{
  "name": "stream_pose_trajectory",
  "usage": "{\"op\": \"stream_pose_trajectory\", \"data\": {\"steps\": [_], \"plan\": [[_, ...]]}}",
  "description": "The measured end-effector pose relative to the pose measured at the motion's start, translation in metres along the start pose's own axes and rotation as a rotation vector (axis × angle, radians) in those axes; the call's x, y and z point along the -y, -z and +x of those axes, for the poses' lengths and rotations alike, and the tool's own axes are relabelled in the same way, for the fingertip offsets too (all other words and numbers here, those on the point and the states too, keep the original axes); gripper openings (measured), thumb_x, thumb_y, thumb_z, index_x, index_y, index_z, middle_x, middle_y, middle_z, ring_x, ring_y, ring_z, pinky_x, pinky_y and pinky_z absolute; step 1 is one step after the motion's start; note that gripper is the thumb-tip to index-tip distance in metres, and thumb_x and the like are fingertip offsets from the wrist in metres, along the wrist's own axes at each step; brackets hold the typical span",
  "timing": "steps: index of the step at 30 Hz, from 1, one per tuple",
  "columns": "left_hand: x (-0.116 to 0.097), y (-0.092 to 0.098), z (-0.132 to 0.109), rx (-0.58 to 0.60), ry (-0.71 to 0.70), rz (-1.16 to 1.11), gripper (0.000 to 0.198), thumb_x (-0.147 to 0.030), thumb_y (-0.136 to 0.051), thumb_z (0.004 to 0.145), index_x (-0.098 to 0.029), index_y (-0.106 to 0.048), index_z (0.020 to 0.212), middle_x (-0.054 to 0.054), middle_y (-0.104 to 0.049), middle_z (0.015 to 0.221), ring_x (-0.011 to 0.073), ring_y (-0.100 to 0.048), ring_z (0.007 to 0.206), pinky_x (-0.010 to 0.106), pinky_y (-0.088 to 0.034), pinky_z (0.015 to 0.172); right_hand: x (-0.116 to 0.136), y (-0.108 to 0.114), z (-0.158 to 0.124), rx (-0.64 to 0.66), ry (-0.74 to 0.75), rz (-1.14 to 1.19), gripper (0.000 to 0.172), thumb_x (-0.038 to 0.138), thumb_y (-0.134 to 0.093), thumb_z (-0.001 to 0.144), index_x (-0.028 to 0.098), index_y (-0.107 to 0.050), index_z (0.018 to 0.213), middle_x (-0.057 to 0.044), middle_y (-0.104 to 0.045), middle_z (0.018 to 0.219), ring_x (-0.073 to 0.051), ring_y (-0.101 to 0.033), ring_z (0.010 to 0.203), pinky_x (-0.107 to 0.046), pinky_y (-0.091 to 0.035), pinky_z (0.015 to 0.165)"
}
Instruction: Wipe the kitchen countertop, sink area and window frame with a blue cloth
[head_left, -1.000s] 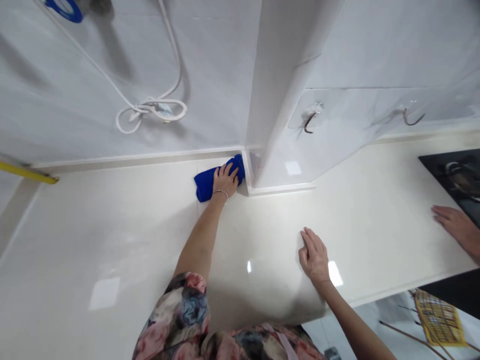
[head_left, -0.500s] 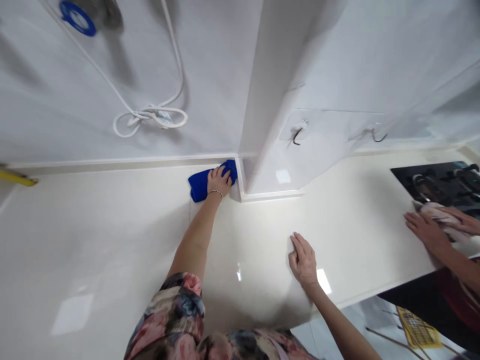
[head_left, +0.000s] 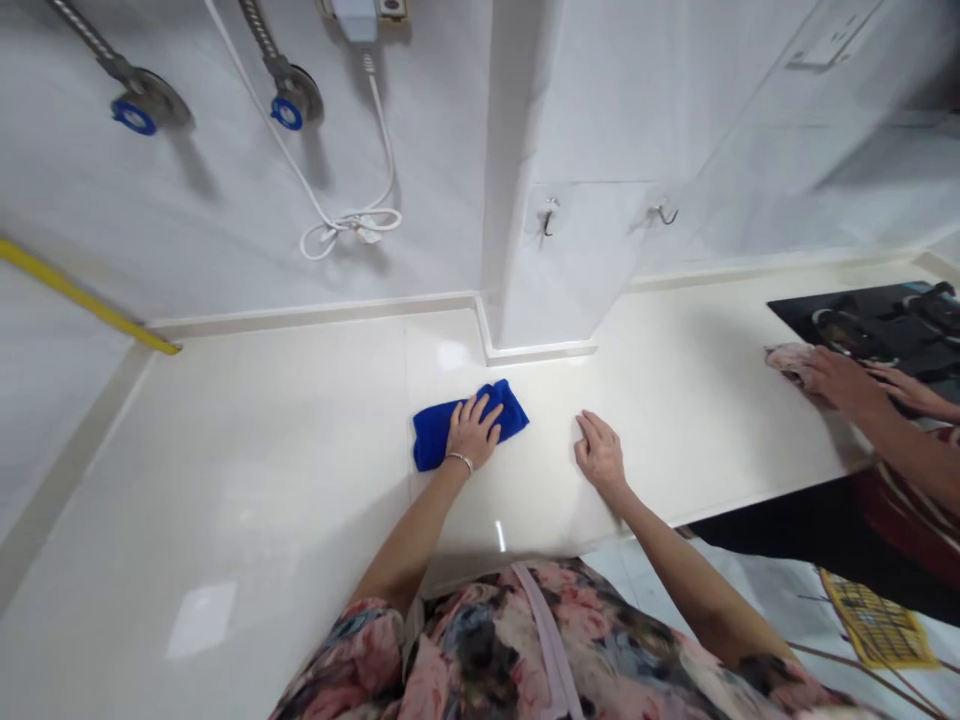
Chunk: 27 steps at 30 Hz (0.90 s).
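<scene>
My left hand [head_left: 474,432] presses down on a folded blue cloth [head_left: 435,434] that lies on the white countertop [head_left: 300,430]. Its fingers spread across the top of the cloth, which shows on both sides of the hand. A thin bracelet circles that wrist. To the right, my right hand [head_left: 600,450] rests on the counter with nothing in it. Its first fingers are stretched forward and the others are partly hidden under the hand. A short gap of counter separates it from the cloth.
A wall column [head_left: 551,300] juts out behind the cloth, with two hooks above. A co-worker's hand [head_left: 836,378] at the right holds a pale cloth [head_left: 789,362] beside a black gas hob [head_left: 855,318]. A yellow pipe [head_left: 90,300], valves and a white cord [head_left: 352,222] are at the back left.
My left hand has drawn the blue cloth away from the column's corner, towards me. My right hand stays on the counter. The co-worker's pale cloth has moved left, onto the counter beside the hob.
</scene>
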<state>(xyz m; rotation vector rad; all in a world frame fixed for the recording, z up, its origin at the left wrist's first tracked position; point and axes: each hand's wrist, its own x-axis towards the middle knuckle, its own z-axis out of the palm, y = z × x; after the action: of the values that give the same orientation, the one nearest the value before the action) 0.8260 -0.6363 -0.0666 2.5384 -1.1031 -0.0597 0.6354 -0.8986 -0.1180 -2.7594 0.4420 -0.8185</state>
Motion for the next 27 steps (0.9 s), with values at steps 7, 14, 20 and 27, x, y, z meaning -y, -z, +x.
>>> {"op": "stream_pose_trajectory", "data": {"steps": [7, 14, 20, 27], "plan": [[-0.058, -0.012, -0.082, 0.002, -0.134, -0.020, 0.051, -0.039, -0.051, 0.104, -0.034, -0.056, 0.155, 0.007, -0.046, 0.169, 0.0318, -0.037, 0.158, 0.060, -0.032, 0.130, -0.006, 0.000, 0.000, 0.009, 0.007, -0.017, 0.048, 0.018, -0.048, 0.094, 0.018, -0.065, 0.139, -0.016, -0.065, 0.146, -0.030, -0.059, 0.137, -0.052, -0.048, 0.115], [-0.043, -0.001, -0.165, 0.037, -0.210, 0.000, 0.055, -0.041, -0.055, 0.103, -0.034, -0.052, 0.158, 0.005, -0.044, 0.171, 0.0292, -0.036, 0.159, 0.055, -0.032, 0.131, -0.009, 0.001, -0.002, 0.019, 0.026, -0.021, 0.047, 0.021, -0.046, 0.097, 0.014, -0.064, 0.140, -0.019, -0.064, 0.147, -0.031, -0.057, 0.139, -0.053, -0.048, 0.117], [0.016, 0.030, -0.244, 0.023, -0.031, 0.083, 0.052, -0.043, -0.051, 0.105, -0.034, -0.055, 0.156, 0.008, -0.047, 0.168, 0.0319, -0.039, 0.158, 0.057, -0.036, 0.128, -0.009, 0.004, -0.002, 0.073, 0.000, -0.024, 0.051, 0.020, -0.044, 0.097, 0.015, -0.062, 0.144, -0.018, -0.062, 0.151, -0.031, -0.054, 0.143, -0.055, -0.046, 0.119], [0.077, 0.069, -0.284, -0.020, 0.283, 0.152, 0.057, -0.047, -0.044, 0.105, -0.029, -0.053, 0.159, 0.010, -0.039, 0.172, 0.0356, -0.031, 0.162, 0.064, -0.029, 0.130, -0.008, 0.007, -0.002, 0.097, -0.027, -0.035, 0.053, 0.020, -0.045, 0.096, 0.016, -0.059, 0.147, -0.017, -0.059, 0.153, -0.031, -0.051, 0.143, -0.055, -0.041, 0.122]]}}
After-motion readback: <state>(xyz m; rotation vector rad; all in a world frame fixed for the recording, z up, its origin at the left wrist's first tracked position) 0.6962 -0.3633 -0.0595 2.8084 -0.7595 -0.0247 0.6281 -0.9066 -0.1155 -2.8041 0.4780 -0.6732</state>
